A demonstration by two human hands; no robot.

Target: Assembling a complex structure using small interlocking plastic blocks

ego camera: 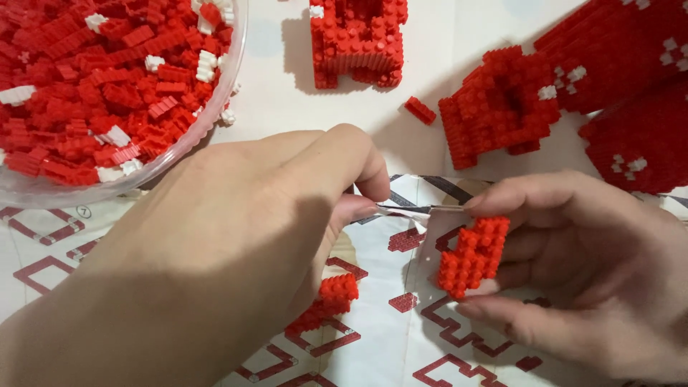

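My right hand [588, 272] holds a small red assembly of tiny bricks [473, 256] between thumb and fingers, just above a printed instruction sheet [380, 337]. My left hand [236, 236] lies across the sheet with its fingers curled, pinching the sheet's folded edge [405, 211] next to the assembly. A second small red brick piece [330, 301] lies on the sheet, partly hidden under my left hand.
A clear bowl [222, 107] at top left holds several loose red and white bricks. Larger red brick builds stand at top centre [358, 39] and at the right [502, 104], [631, 86]. One loose red brick [420, 110] lies between them.
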